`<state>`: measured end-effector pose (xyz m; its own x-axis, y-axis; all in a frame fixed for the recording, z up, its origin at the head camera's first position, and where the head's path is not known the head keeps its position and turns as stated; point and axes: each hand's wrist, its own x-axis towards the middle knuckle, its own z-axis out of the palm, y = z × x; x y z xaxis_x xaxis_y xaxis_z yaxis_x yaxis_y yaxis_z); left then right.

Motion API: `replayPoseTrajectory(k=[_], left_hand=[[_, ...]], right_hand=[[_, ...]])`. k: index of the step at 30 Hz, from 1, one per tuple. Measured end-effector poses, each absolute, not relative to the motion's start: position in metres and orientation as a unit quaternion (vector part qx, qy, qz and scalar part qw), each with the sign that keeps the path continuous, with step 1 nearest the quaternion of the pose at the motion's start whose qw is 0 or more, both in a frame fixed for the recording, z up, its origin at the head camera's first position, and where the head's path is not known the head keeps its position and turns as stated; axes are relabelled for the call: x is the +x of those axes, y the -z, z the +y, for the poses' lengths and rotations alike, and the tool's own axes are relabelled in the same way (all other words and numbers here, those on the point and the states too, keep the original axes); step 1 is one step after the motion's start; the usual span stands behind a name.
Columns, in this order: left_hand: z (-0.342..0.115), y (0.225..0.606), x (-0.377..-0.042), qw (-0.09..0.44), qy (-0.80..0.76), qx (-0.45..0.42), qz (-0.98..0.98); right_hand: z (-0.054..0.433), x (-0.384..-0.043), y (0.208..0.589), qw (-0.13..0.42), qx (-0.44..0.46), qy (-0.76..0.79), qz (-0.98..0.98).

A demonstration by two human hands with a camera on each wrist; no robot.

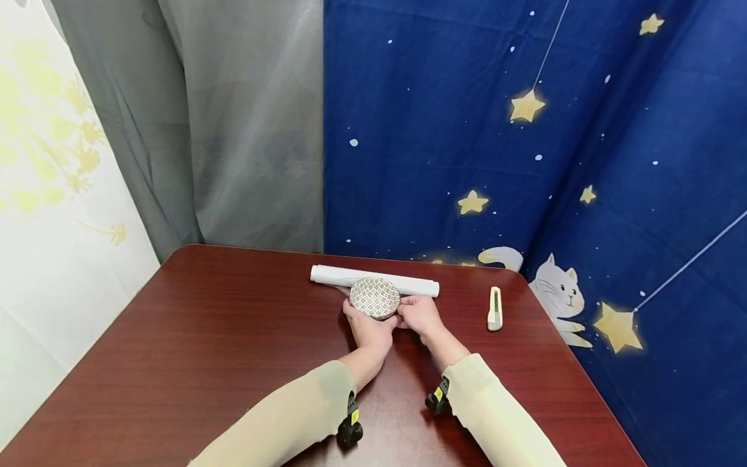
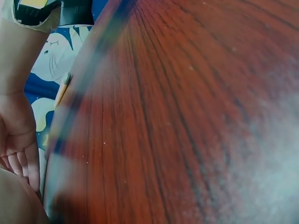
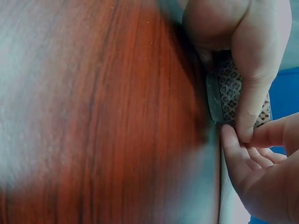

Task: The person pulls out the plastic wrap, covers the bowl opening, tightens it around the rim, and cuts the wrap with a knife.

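Observation:
A round bowl with a brown lattice pattern sits in front of a white roll, its patterned face toward the head camera. My left hand grips it from the near left side, thumb and fingers curved round its edge. My right hand is at its right edge with fingers bent in. In the right wrist view, the fingertips of the right hand meet a finger of the left hand beside the patterned wall, where a glossy greyish strip runs along the edge.
A pale utility knife lies to the right on the dark red wooden table. Behind the table hang a grey curtain and a blue star-patterned curtain. Black wrist cameras are strapped at both cuffs.

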<state>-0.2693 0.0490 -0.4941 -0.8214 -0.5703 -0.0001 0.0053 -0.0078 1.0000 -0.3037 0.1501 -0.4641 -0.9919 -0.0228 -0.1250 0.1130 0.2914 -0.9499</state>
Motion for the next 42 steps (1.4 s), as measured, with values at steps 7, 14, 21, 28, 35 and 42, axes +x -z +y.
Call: replayPoseTrajectory(k=[7,14,21,28,35,42], left_hand=[[0.046,0.498,-0.271,0.225,0.668,0.216,-0.676],[0.041,0.498,-0.268,0.221,0.677,0.210,-0.670],[0.043,0.498,-0.267,0.198,0.670,0.210,-0.684],[0.045,0.500,-0.268,0.206,0.673,0.203,-0.681],[0.042,0.498,-0.268,0.203,0.678,0.182,-0.683],[0.033,0.495,-0.264,0.183,0.661,0.170,-0.708]], right_hand=[[0.154,-0.306,0.462,0.095,0.015,0.601,0.793],[0.177,-0.322,0.443,0.171,-0.023,0.543,0.822],[0.189,-0.348,0.432,-0.035,-0.040,0.277,0.959],[0.186,-0.367,0.441,-0.023,-0.082,0.123,0.989],[0.189,-0.371,0.445,0.033,-0.072,0.096,0.992],[0.199,-0.372,0.445,0.035,-0.049,0.092,0.994]])
